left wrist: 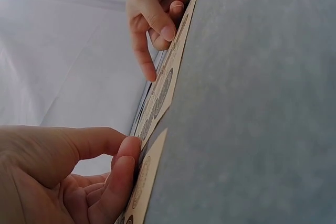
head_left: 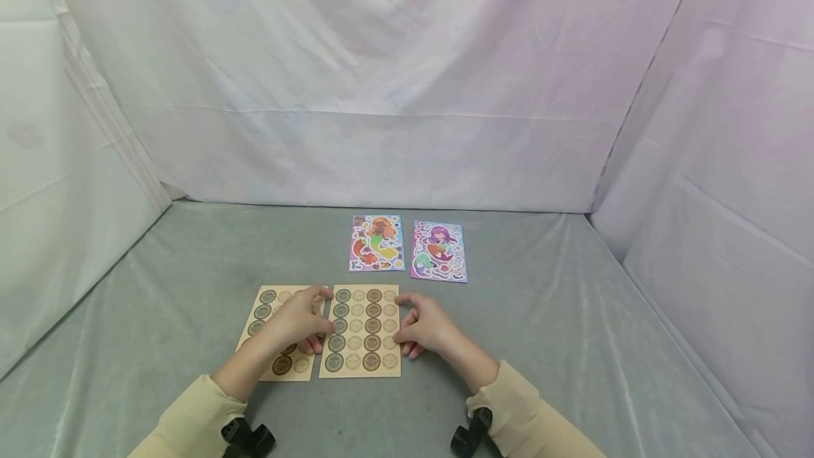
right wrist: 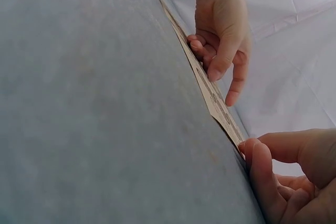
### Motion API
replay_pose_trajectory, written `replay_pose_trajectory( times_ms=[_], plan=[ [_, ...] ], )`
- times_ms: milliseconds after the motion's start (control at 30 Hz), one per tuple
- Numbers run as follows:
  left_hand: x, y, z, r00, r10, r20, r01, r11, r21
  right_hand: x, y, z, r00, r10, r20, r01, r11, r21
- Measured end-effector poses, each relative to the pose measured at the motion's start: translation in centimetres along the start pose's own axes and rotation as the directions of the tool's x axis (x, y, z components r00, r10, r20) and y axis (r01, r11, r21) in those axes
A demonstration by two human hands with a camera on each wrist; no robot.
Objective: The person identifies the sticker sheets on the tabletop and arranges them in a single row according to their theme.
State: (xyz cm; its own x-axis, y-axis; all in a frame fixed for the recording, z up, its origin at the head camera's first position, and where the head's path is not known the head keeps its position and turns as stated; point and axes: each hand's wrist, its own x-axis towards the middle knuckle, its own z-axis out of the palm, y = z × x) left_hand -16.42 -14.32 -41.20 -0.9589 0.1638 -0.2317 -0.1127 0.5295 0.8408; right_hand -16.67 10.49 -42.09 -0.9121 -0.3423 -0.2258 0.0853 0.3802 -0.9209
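A cream sheet of round stickers (head_left: pixel 364 334) lies in front of me between my two hands, its circles in dark and pale columns. My left hand (head_left: pixel 295 320) touches its left edge with spread thumb and index finger. On the opposite edge, the index finger and thumb of my right hand (head_left: pixel 432 324) touch it, also spread apart. The other fingers of both hands are bent underneath. A second such sticker sheet (head_left: pixel 302 372) lies to the left, partly covered by my left hand and wrist. Both wrist views show the sticker sheet (left wrist: pixel 170 85) edge-on, low against the cloth.
Behind the cream sheets lie two colourful mermaid sticker sheets, one at left (head_left: pixel 376 244) and one at right (head_left: pixel 439 251). Grey cloth (head_left: pixel 572 345) covers the table. Pale curtains (head_left: pixel 394 154) enclose the back and both sides.
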Motion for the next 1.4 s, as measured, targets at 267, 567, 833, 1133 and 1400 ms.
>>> replay_pose_trajectory(
  times_ms=[267,567,833,1133,1400],
  plan=[
    [-0.1,0.0,0.1,1.000,-0.002,-0.012,0.002,1.000,0.017,0.0,-0.1,0.1,1.000,0.016,-0.005,-0.016,1.000,-0.022],
    [-0.1,0.3,0.1,0.999,-0.035,-0.016,0.035,0.999,0.007,-0.1,-0.1,-0.2,1.000,0.008,0.005,-0.008,1.000,-0.016],
    [0.0,0.3,0.0,0.999,-0.045,-0.007,0.045,0.999,-0.001,-0.2,-0.3,-0.4,1.000,0.010,0.023,-0.010,1.000,-0.022],
    [0.1,0.4,-0.3,0.999,-0.037,-0.018,0.037,0.999,0.003,-0.3,-0.6,-1.0,1.000,0.004,0.023,-0.004,1.000,-0.002],
    [0.3,0.5,-0.6,0.999,-0.021,-0.034,0.020,1.000,-0.015,-0.2,-1.1,-1.9,1.000,0.016,-0.011,-0.016,1.000,-0.016]
  ],
)
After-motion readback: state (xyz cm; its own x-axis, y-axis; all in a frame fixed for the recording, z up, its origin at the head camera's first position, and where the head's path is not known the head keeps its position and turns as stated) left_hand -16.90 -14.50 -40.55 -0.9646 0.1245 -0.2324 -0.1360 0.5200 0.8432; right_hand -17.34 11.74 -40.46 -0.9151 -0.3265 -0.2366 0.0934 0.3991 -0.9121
